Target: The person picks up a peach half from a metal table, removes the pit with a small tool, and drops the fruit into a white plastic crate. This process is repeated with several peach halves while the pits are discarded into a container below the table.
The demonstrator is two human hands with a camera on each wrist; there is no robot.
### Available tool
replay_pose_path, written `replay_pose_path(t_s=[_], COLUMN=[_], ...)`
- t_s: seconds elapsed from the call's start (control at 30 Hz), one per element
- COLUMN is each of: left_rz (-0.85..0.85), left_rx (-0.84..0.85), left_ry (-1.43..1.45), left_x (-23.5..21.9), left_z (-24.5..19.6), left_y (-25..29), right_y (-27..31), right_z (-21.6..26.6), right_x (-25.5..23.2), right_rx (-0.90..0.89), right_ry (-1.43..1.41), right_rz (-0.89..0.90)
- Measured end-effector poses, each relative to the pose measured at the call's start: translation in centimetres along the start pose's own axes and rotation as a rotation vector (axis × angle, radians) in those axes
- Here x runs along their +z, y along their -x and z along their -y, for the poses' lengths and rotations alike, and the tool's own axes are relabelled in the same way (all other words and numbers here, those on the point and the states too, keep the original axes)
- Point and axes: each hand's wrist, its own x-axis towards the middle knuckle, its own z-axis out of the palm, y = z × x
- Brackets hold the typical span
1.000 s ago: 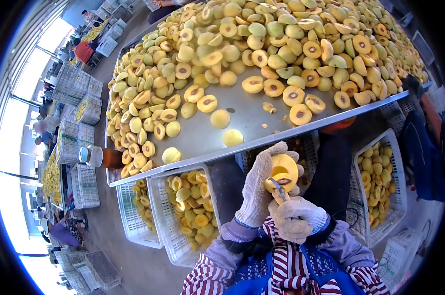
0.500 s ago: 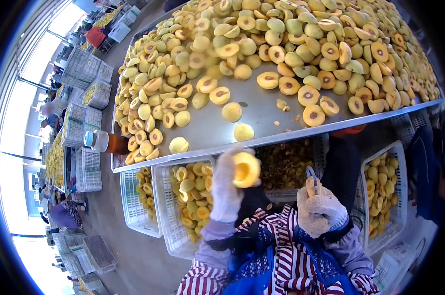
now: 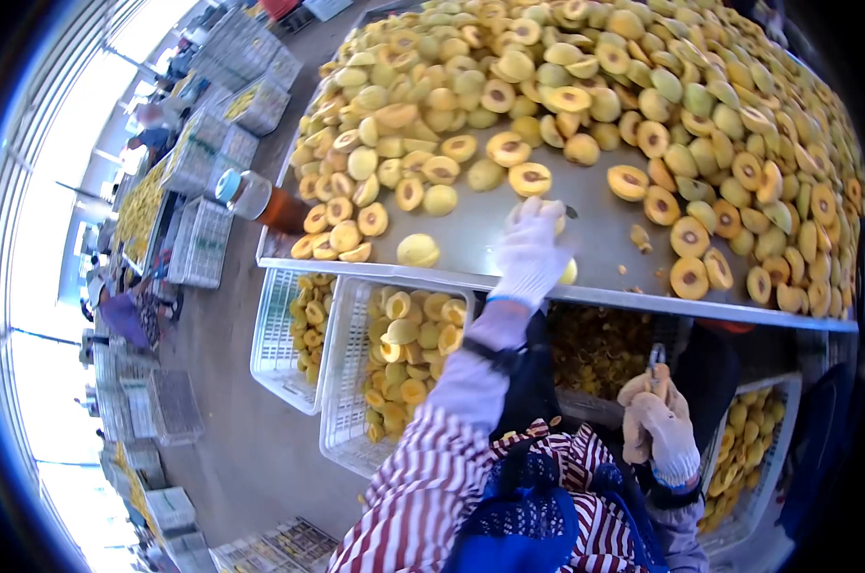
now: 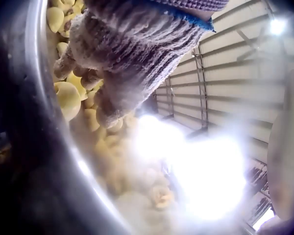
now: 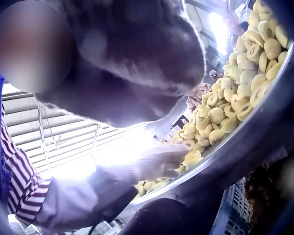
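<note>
Over the metal tabletop (image 3: 595,210), the gloved left hand (image 3: 533,248) reaches out with its fingers pointing down among fruit halves; what lies under the palm is hidden. One yellow half (image 3: 569,272) shows beside that hand, and a cut half (image 3: 530,179) lies just beyond its fingertips. In the left wrist view the glove (image 4: 127,49) hangs over the halves, a pale one (image 4: 67,100) near the fingers. The gloved right hand (image 3: 660,425) grips a small tool with a metal loop (image 3: 657,355), below the table edge.
A large heap of halves (image 3: 700,124) covers the back and right. White crates (image 3: 332,420) of fruit stand below the table edge on both sides, with a dark bin of scraps (image 3: 595,349) between. A jar of brown liquid (image 3: 261,201) stands at the left corner.
The left hand has moved forward from below the table edge onto the tabletop, and the hollowed half it held is no longer seen in it. The right hand still grips the tool; the head view has shifted.
</note>
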Motion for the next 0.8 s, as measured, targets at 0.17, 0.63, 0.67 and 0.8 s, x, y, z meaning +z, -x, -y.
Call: replay_pose_path(t_s=[0.17,0.63,0.67,0.8], left_rz=[0.187,0.484,0.487,0.450], left_rx=[-0.206,-0.513,-0.466,-0.385], left_ry=[-0.042,1.757,1.735,1.680], left_x=[2.8,-4.6,-4.6,-4.3], left_z=[-0.7,-3.8,-4.0,-5.2], left_y=[-4.2,8.1,8.5,9.7], right_y=[-0.3,-1.6,-1.7,-1.6], right_z=[-0.9,1.6,1.3,0.3], right_x=[-0.4,3.1,3.0,2.4], right_rx=[-0.031,0.118,0.095,0.027], right_ry=[0.039,0.222,0.248,0.500], right_rz=[-0.047,-0.039,-0.036,-0.056])
